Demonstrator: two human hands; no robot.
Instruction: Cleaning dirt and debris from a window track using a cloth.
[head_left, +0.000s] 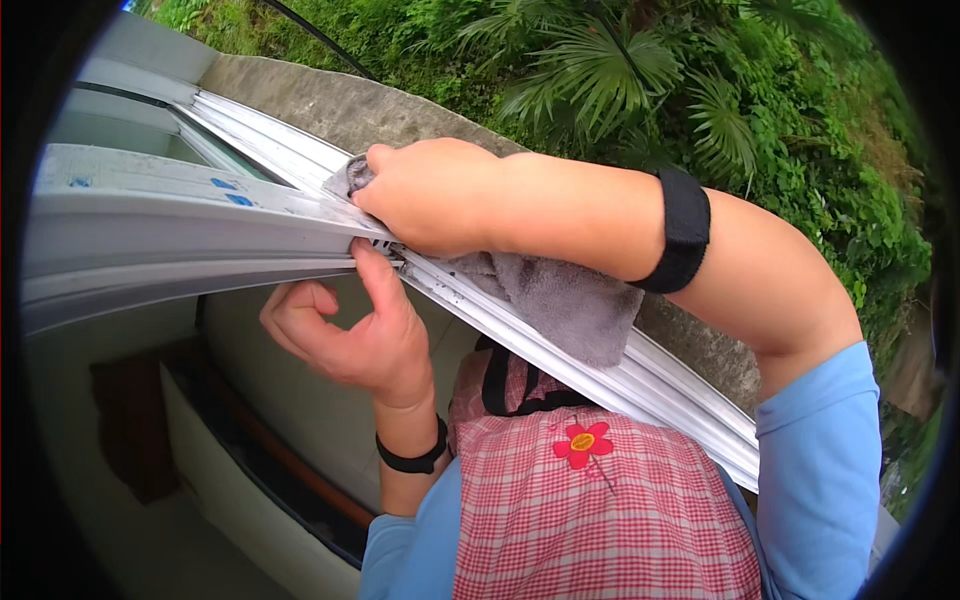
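My right hand (420, 191) reaches across a white sliding-window sash (187, 217) and presses a bunched grey cloth (570, 307) against its outer side. Part of the cloth pokes out past my fingers, and the rest drapes under my forearm over the white window track (517, 315). On the inner side, my left hand (367, 322) has its thumb raised against the sash's lower edge. Its other fingers are curled and hold nothing. Dark specks of dirt lie in the track close to the sash corner. My right fingertips are hidden behind the hand.
A rough concrete ledge (300, 97) runs along the outside of the track. Beyond it grow dense green plants and a fan palm (600, 75). Indoors, below my left hand, are a dark-topped low wall or counter (255, 465) and a reddish-brown object (135, 420).
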